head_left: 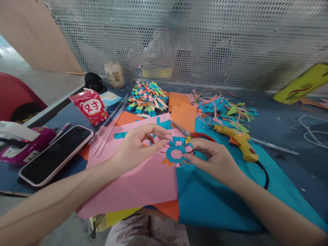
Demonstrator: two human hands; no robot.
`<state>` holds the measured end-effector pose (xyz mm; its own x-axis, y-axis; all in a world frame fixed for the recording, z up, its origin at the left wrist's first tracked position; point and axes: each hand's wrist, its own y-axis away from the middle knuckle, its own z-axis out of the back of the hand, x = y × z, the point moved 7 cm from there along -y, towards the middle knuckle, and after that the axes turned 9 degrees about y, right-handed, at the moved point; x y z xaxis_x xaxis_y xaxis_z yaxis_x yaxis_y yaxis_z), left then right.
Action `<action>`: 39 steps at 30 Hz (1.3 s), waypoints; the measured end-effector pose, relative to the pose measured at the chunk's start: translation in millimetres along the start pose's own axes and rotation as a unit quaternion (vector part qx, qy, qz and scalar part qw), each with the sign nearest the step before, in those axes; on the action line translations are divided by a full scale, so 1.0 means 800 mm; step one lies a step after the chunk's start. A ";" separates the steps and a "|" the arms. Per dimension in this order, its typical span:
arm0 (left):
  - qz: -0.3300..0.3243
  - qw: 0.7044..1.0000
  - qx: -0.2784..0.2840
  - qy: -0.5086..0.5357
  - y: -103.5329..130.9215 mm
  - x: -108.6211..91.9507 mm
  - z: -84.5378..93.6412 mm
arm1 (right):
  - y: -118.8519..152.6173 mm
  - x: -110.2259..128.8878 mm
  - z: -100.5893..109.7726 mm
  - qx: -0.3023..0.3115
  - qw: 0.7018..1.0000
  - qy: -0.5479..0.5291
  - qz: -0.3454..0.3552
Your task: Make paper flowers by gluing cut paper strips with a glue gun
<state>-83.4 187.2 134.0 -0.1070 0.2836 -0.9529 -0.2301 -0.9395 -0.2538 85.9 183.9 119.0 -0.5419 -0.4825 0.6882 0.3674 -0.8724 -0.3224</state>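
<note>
While a perforated metal screen (102, 37) walls off the far side, the dark blue worktop (279, 124) runs up to its foot, and at the near edge, above the person's lap, lie a broad blue sheet (217, 201) and a pink sheet (133, 188), flat paper giving both wrists room. Out left, a phone (57, 155) bounds the pink side; over right, a yellow glue gun (239, 141) lies just beyond the right hand (212, 155), and scissors (183, 129) crowd in ahead. Right between the hands, over the sheets' meeting line, sits the paper flower (169, 155)! The right fingers are pinched on its right edge; the left hand (143, 145) is at its far-left rim, thumb and forefinger slightly parted, though whether they grip a strip, one cannot tell.
</note>
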 end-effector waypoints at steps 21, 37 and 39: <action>0.034 0.996 0.006 0.086 0.002 0.009 0.001 | -0.001 -0.002 0.002 0.005 1.000 -0.013 -0.015; 0.148 0.980 0.117 0.063 0.008 0.036 -0.022 | 0.004 -0.010 0.032 -0.092 0.977 -0.194 0.006; 0.141 0.979 0.138 0.041 0.010 0.039 -0.026 | 0.006 -0.006 0.028 -0.073 0.972 -0.222 0.026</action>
<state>-68.4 184.5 98.5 -0.1291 -0.0072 -0.9916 -0.4558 -0.8876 0.0658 107.4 183.9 129.1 -0.1334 -0.4723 0.8713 0.2569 -0.8656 -0.4299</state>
